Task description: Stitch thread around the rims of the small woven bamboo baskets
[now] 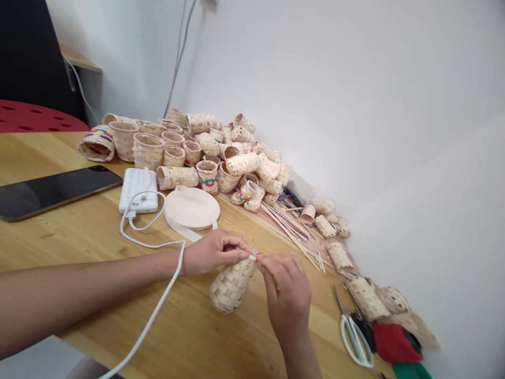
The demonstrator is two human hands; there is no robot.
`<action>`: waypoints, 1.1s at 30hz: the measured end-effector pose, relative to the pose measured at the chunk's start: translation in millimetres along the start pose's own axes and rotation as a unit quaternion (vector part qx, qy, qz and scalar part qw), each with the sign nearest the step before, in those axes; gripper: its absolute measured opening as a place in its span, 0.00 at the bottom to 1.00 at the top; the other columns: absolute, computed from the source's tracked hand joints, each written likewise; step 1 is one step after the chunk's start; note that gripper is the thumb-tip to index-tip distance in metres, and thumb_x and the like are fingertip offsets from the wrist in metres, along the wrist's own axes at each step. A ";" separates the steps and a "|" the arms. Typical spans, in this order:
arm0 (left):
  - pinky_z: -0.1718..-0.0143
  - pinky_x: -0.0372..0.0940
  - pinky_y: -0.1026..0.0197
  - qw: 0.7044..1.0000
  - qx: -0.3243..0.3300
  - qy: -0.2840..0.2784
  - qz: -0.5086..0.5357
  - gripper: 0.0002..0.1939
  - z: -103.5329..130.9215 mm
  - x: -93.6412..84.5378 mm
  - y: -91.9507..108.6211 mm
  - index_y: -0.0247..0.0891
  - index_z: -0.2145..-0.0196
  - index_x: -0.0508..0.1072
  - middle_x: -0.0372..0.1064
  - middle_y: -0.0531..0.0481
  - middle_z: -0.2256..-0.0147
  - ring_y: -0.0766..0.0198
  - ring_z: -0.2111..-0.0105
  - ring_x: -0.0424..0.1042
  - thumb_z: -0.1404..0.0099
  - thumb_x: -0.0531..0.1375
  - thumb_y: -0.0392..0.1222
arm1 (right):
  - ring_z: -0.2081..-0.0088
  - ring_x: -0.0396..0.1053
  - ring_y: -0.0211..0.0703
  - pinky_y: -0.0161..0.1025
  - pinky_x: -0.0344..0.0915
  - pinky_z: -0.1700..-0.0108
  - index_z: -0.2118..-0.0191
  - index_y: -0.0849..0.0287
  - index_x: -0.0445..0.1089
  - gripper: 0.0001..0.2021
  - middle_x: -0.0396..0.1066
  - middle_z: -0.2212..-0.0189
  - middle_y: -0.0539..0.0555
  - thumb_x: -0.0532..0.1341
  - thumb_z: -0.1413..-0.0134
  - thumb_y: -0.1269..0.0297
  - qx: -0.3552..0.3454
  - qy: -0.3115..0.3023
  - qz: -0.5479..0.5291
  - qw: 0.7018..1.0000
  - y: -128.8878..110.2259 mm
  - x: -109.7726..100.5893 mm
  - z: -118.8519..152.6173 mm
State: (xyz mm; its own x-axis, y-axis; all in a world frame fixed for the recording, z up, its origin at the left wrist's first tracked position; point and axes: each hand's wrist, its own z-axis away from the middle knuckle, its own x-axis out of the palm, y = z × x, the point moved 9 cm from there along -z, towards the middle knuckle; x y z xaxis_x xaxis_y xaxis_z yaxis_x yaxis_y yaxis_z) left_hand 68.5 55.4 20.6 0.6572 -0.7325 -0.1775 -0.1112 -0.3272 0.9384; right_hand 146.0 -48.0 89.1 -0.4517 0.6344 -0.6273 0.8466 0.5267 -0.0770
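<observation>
A small woven basket (232, 287) of pale flat strips hangs tilted between my hands, its rim up and its rounded base toward the lower left. My left hand (211, 252) pinches the rim from the left, thumb and fingers closed at a white bit of strip. From the right, my right hand (287, 287) pinches at the same rim, where reddish stitching shows. Whether a needle or thread sits in the right fingertips is too small to tell. Just behind the left hand lies a flat roll of white ribbon (191, 207), its loose end running under that hand.
Many small woven baskets (172, 155) are heaped along the wall. A black phone (59, 190) and a white power bank (139, 190) lie at left; its white cable (158, 305) crosses my left forearm. Thin strips (288, 229) and white-handled scissors (355, 337) are on the right.
</observation>
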 end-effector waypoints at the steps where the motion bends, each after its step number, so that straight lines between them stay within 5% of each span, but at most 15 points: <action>1: 0.72 0.55 0.69 1.000 -0.005 0.002 0.006 0.14 0.1 0.6 -0.9 0.31 0.70 0.73 0.62 0.54 0.75 0.69 0.74 0.59 0.38 0.57 0.46 | 0.65 0.67 0.42 0.40 0.66 0.62 0.59 0.58 0.71 0.09 0.72 0.69 0.54 0.59 0.43 0.77 -0.010 -0.005 0.005 1.000 -3.2 3.3 0.4; 14: 0.71 0.58 0.69 0.999 0.019 0.038 -0.027 0.11 5.9 2.0 10.6 0.33 0.72 0.74 0.69 0.52 0.73 0.69 0.73 0.63 0.38 0.57 0.42 | 0.64 0.72 0.40 0.36 0.69 0.62 0.60 0.58 0.66 0.07 0.74 0.68 0.56 0.55 0.39 0.76 -0.001 0.059 0.043 0.997 -12.8 11.1 11.3; 21: 0.72 0.57 0.69 0.998 0.027 0.051 -0.040 0.10 5.4 -1.4 8.4 0.33 0.69 0.76 0.68 0.52 0.74 0.69 0.73 0.63 0.38 0.58 0.41 | 0.66 0.75 0.40 0.37 0.71 0.64 0.61 0.57 0.64 0.06 0.75 0.69 0.54 0.51 0.36 0.71 0.150 0.112 -0.030 0.982 11.9 3.3 21.5; 25: 0.73 0.56 0.69 0.998 0.027 0.049 -0.037 0.11 5.9 -1.3 9.8 0.32 0.69 0.76 0.66 0.53 0.75 0.69 0.75 0.62 0.37 0.57 0.41 | 0.65 0.75 0.41 0.37 0.70 0.63 0.61 0.57 0.67 0.04 0.75 0.68 0.54 0.55 0.38 0.70 0.153 0.087 -0.038 0.984 13.8 6.1 18.2; 33: 0.68 0.58 0.67 0.961 0.170 0.102 -0.193 0.09 18.3 -5.5 42.6 0.35 0.65 0.76 0.69 0.49 0.71 0.66 0.70 0.67 0.33 0.55 0.38 | 0.65 0.73 0.41 0.38 0.70 0.63 0.58 0.54 0.66 0.10 0.74 0.68 0.52 0.58 0.42 0.77 0.095 0.090 -0.077 0.988 3.3 0.3 14.5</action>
State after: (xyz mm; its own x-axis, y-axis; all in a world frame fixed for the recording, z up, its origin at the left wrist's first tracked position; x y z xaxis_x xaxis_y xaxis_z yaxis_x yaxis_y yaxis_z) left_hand 46.5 34.6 56.2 0.8277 -0.3954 -0.3983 -0.0441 -0.7533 0.6562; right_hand 152.8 -54.3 77.4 -0.6079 0.6547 -0.4493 0.7935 0.5202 -0.3157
